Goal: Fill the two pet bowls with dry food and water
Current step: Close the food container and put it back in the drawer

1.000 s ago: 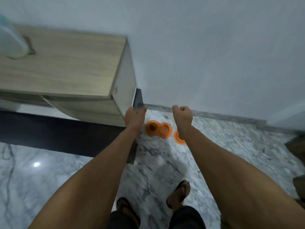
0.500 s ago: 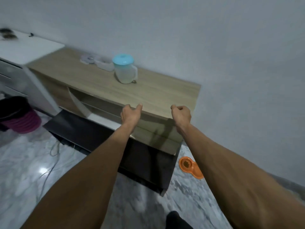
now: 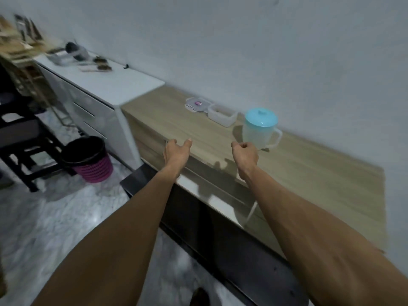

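Note:
A clear plastic jug (image 3: 258,132) with a light blue lid stands on the wooden cabinet (image 3: 309,173), against the wall. To its left lie a clear food container (image 3: 221,115) and its loose lid (image 3: 197,104). My right hand (image 3: 245,153) is curled into a loose fist, empty, just left of the jug's base. My left hand (image 3: 176,152) hovers over the cabinet's front edge with thumb and fingers apart, holding nothing. The orange pet bowls are out of view.
A white drawer unit (image 3: 106,85) with small clutter stands left of the cabinet. A black bin in a pink basket (image 3: 90,161) sits on the marble floor (image 3: 44,217), beside a dark stool (image 3: 22,146). A dark low shelf runs under the cabinet.
The view has swung up and left, from the orange bowls on the floor to the cabinet top. The jug and container are now close, and both hands stay empty.

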